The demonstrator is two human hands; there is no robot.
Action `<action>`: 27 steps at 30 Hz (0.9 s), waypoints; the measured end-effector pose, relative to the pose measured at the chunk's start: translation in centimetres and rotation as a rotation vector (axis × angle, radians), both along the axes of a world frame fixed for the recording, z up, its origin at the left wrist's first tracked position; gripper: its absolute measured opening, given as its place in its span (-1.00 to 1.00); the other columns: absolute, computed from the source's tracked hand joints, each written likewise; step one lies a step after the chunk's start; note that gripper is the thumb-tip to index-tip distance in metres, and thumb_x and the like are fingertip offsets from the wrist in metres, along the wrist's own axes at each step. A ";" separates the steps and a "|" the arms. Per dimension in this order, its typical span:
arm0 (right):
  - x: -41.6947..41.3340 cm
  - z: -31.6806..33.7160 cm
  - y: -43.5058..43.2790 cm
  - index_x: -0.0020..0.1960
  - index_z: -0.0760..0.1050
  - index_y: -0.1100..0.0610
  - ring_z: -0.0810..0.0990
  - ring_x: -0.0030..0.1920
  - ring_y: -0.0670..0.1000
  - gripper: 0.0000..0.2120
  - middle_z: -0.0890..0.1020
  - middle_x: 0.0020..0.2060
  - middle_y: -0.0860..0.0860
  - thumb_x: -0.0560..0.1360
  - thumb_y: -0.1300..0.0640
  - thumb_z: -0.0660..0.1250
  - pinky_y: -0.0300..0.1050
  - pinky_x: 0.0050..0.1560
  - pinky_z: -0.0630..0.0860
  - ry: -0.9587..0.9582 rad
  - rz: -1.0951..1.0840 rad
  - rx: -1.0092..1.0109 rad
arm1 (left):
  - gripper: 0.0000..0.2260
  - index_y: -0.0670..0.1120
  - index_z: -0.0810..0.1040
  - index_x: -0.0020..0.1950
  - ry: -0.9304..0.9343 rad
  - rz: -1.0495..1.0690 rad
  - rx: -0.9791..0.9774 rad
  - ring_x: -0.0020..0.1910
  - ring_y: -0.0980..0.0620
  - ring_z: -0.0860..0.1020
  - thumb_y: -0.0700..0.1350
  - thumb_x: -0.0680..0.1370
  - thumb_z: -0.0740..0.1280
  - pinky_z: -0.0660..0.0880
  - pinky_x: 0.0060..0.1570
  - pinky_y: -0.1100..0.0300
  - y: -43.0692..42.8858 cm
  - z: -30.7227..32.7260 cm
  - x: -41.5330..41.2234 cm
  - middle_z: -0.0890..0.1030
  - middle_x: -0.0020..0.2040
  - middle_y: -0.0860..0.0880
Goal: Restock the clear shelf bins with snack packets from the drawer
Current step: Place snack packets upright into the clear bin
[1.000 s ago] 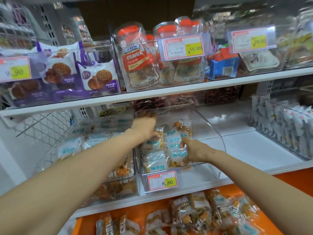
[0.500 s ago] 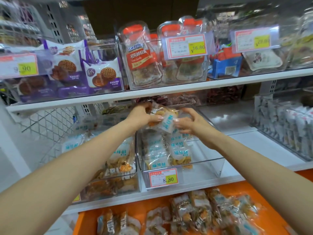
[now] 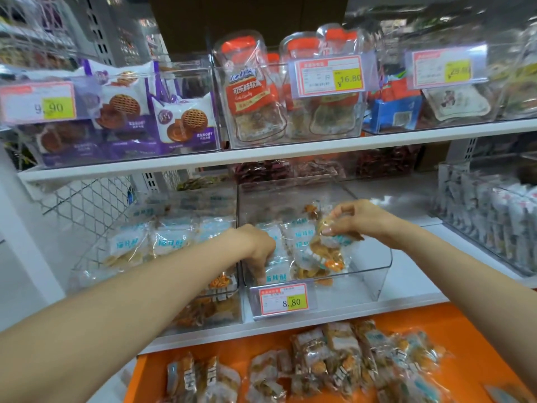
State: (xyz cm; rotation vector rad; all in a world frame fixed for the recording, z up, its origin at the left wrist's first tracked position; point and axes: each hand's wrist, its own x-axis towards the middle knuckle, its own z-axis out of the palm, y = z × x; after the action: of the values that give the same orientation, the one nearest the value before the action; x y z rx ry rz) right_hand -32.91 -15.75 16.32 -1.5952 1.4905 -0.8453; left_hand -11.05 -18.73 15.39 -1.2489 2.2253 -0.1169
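Right hand (image 3: 363, 219): thumb + forefinger pinch the top edge of a snack packet (image 3: 322, 257), other fingers curled loosely above. The packet hangs tilted, its lower half inside the clear bin (image 3: 377, 274), touching the stacked packets (image 3: 293, 237) already there.

Left hand (image 3: 255, 248): fingers bunched together, pointing down, tips buried among the stacked packets at the bin's front-left. Pressing or gripping, can't tell; view's blurry there.

The bin sits on the mid shelf (image 3: 406, 303) w/ an 8.80 price tag (image 3: 283, 299) on its front. Just beside it on the left is a second bin (image 3: 96, 257) w/ similar packets. Below the shelf is the orange drawer (image 3: 465, 324), w/ loose packets (image 3: 334, 365) scattered in it.
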 end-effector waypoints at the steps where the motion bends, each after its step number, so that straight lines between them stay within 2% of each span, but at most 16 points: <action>1: 0.0 -0.3 0.1 -0.12 0.54 0.19 0.38 -0.60 -0.22 -0.79 0.53 -0.48 -0.05 0.32 0.29 0.53 -0.37 -0.58 0.26 0.057 0.055 0.024 | -0.57 -0.04 0.58 0.10 -0.008 0.034 0.027 0.01 -0.07 0.58 0.21 0.37 0.44 0.50 -0.03 0.14 -0.4 -0.1 -0.2 0.62 0.04 0.00; 3: 0.1 -0.9 0.1 -0.11 0.56 0.17 0.42 -0.55 -0.22 -0.79 0.55 -0.48 -0.09 0.33 0.35 0.51 -0.35 -0.53 0.30 0.172 0.149 0.078 | -0.58 -0.06 0.59 0.06 -0.023 0.082 0.072 -0.03 -0.08 0.59 0.19 0.36 0.47 0.53 -0.01 0.11 -1.0 -0.5 -0.6 0.61 0.01 -0.04; 5: 0.4 -1.4 0.1 -0.03 0.57 0.21 0.49 -0.43 -0.12 -0.75 0.59 -0.37 0.02 0.35 0.42 0.46 -0.32 -0.47 0.35 0.218 0.237 0.140 | -0.62 -0.12 0.58 0.06 -0.035 0.098 0.098 -0.08 -0.08 0.56 0.11 0.40 0.46 0.50 -0.05 0.12 -1.0 -1.1 -1.0 0.60 0.00 -0.06; 7: 0.7 -2.0 -0.1 0.01 0.56 0.24 0.51 -0.36 -0.03 -0.72 0.59 -0.36 0.05 0.36 0.48 0.41 -0.27 -0.40 0.42 0.248 0.283 0.158 | -0.66 -0.13 0.56 0.03 -0.057 0.077 0.096 -0.11 -0.08 0.53 0.09 0.44 0.43 0.49 -0.03 0.10 -0.7 -1.4 -1.4 0.59 0.00 -0.07; 9: 1.0 -2.4 -0.5 -0.01 0.57 0.21 0.52 -0.32 -0.03 -0.72 0.56 -0.39 -0.02 0.37 0.49 0.39 -0.16 -0.22 0.50 0.326 0.306 0.133 | -0.70 -0.08 0.54 -0.05 -0.081 0.038 0.072 -0.12 -0.06 0.52 0.13 0.44 0.42 0.51 -0.01 0.10 -0.4 -1.4 -1.6 0.57 -0.07 -0.04; 11: 1.3 -2.5 -0.7 -0.02 0.59 0.16 0.54 -0.29 -0.05 -0.76 0.59 -0.36 -0.04 0.41 0.42 0.39 -0.13 -0.15 0.52 0.392 0.330 0.119 | -0.73 -0.04 0.53 -0.11 -0.089 -0.001 0.018 -0.16 -0.04 0.52 0.14 0.41 0.43 0.50 -0.10 0.14 -0.5 -1.2 -1.5 0.55 -0.14 0.01; 13: 1.5 -2.3 -0.6 -0.03 0.62 0.11 0.54 -0.27 -0.06 -0.81 0.64 -0.28 -0.02 0.45 0.34 0.36 -0.22 -0.23 0.52 0.426 0.348 0.121 | -0.73 -0.02 0.53 -0.12 -0.082 -0.026 -0.035 -0.18 -0.03 0.51 0.14 0.39 0.44 0.45 -0.20 0.18 -0.6 -1.1 -1.4 0.52 -0.19 0.03; 16: 2.0 -2.1 -0.3 -0.02 0.62 0.09 0.55 -0.24 -0.05 -0.84 0.66 -0.20 0.01 0.46 0.28 0.37 -0.24 -0.27 0.52 0.458 0.359 0.141 | -0.72 -0.03 0.56 -0.08 -0.081 -0.045 -0.082 -0.18 -0.01 0.50 0.14 0.39 0.44 0.39 -0.23 0.19 -0.5 -1.1 -1.5 0.53 -0.17 0.02; 20: 2.2 -1.8 -0.2 -0.04 0.59 0.06 0.57 -0.23 -0.04 -0.82 0.65 -0.23 -0.01 0.47 0.32 0.36 -0.25 -0.31 0.54 0.512 0.368 0.220 | -0.68 -0.05 0.59 0.00 -0.073 -0.043 -0.114 -0.18 0.00 0.50 0.14 0.40 0.43 0.33 -0.30 0.20 -0.3 -1.1 -1.6 0.53 -0.15 0.02; 23: 1.9 -1.8 0.2 0.05 0.57 0.13 0.61 -0.32 0.04 -0.81 0.62 -0.28 0.01 0.47 0.31 0.37 -0.23 -0.40 0.54 0.599 0.344 0.246 | -0.69 -0.06 0.58 -0.01 -0.055 -0.056 -0.121 -0.18 0.00 0.50 0.14 0.42 0.42 0.32 -0.32 0.20 -0.3 -1.2 -1.5 0.53 -0.15 0.02; 25: 2.0 -2.0 0.5 -0.04 0.57 0.16 0.63 -0.35 0.10 -0.82 0.63 -0.32 0.03 0.46 0.40 0.33 -0.20 -0.40 0.58 0.556 0.334 0.235 | -0.68 -0.07 0.58 -0.01 -0.058 -0.073 -0.100 -0.16 -0.01 0.51 0.14 0.42 0.41 0.35 -0.26 0.18 -0.3 -1.2 -1.3 0.52 -0.15 0.02; 27: 2.5 -2.1 0.8 -0.21 0.55 0.15 0.65 -0.27 0.19 -0.74 0.63 -0.32 0.08 0.43 0.47 0.25 -0.12 -0.30 0.63 0.456 0.361 0.212 | -0.66 -0.09 0.57 -0.01 -0.064 -0.063 -0.038 -0.15 -0.01 0.51 0.16 0.42 0.41 0.37 -0.25 0.15 -0.6 -0.9 -0.9 0.54 -0.14 0.01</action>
State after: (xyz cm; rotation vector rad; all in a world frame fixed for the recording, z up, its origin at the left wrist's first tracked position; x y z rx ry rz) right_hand -30.42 -14.93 14.20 -1.8938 1.4639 -0.1174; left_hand -11.98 -19.31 14.49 -1.1792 2.2173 -0.2217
